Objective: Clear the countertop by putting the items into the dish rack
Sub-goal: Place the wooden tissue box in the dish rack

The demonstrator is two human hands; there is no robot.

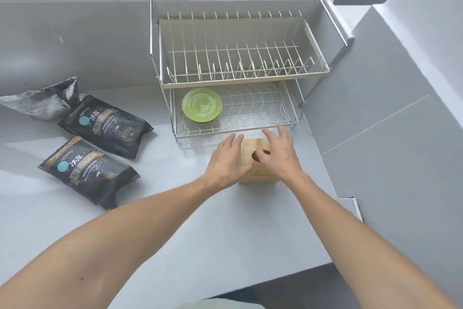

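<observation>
Reaching: both hands are hovering over a wooden box on the counter.
Left hand: spread, touching the box's left side.
Right hand: spread above it.
Dish rack: just beyond, holding green plates.

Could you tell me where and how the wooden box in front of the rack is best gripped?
Probably by its two opposite side walls, one hand on each, coming from above: the wooden box stands upright between the left hand and right hand.
</observation>
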